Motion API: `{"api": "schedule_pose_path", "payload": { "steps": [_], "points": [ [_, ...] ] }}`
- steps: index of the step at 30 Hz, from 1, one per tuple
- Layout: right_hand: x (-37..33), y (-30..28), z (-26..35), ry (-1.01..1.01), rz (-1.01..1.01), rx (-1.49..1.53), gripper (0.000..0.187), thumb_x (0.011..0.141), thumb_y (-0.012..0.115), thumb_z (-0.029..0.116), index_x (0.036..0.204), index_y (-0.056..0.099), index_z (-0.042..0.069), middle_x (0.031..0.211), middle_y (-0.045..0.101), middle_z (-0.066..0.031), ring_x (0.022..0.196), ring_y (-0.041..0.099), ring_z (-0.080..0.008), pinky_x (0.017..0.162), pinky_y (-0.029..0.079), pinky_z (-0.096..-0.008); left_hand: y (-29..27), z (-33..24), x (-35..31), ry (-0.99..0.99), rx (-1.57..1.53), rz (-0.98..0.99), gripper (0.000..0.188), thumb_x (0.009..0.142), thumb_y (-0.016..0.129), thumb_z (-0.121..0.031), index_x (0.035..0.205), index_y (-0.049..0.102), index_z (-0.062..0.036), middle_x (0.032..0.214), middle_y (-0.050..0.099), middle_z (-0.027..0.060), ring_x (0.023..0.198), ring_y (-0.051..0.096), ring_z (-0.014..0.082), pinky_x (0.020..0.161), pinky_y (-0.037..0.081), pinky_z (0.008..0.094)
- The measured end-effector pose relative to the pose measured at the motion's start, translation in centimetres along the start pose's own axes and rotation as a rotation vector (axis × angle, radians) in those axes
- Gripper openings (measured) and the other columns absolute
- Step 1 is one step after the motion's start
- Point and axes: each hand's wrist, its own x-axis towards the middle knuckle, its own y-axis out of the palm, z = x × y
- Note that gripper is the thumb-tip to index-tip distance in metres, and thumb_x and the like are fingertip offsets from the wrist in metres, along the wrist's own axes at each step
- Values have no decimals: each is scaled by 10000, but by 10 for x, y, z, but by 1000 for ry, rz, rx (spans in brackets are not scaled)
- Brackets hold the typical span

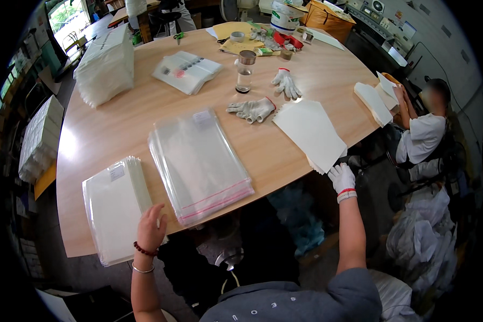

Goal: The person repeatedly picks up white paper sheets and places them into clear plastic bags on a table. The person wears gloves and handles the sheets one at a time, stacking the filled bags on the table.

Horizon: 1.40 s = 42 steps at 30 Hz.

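My left hand (152, 228) is bare, with a beaded bracelet and a bangle on the wrist. Its fingers are apart and slightly bent, holding nothing, beside the right edge of a stack of clear bags with white sheets inside (112, 198). To the right of that stack lies a pile of clear plastic bags (198, 161) with pink-lined flaps. My right hand (342, 178), in a white glove with a red cuff edge, pinches the near corner of a fanned stack of white paper sheets (311, 131) at the table's edge.
On the table (263, 177) are two loose work gloves (252, 110) (287, 83), a lidded clear jar (245, 72), printed bags (187, 71), a tall bag stack (106, 64) and green scissors (178, 37). A seated co-worker (421, 129) handles paper at the right.
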Motion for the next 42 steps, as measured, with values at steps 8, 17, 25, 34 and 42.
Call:
{"api": "schedule_pose_path", "payload": {
  "steps": [8,17,25,34,42],
  "points": [
    [34,23,26,53,96,-83,304,838,512,380,1001,486,125,960,524,-64,804,537,-152,608,448,-266,63,-25,36,74,52,48,324,736,544,-54,1058,522,-43,1134,492,150,929,527,336,772,448,372],
    [-5,19,37,-195,353,-354,190,825,468,152,995,502,74,771,535,-23,612,507,-99,493,424,-245,117,4,76,227,533,44,55,725,487,-53,757,524,-29,807,503,120,770,530,287,674,467,383],
    [-190,-4,-13,237,686,-356,364,796,520,163,1110,477,-17,1031,549,-90,940,527,-175,780,445,-294,108,16,79,14,302,21,159,726,492,-27,873,542,-59,860,573,105,835,548,274,693,464,363],
    [-228,6,-84,311,409,-152,266,814,457,107,1067,480,27,940,562,-78,789,566,-161,591,474,-262,93,1,52,-24,372,-433,183,761,527,-113,898,575,-1,837,589,128,796,565,267,673,470,343],
    [-266,39,-92,216,232,-172,167,859,390,92,1006,457,49,729,528,-64,494,492,-142,405,405,-249,98,-9,36,-496,-653,30,212,827,448,-118,882,552,59,674,612,141,537,593,178,494,478,290]
  ]
}}
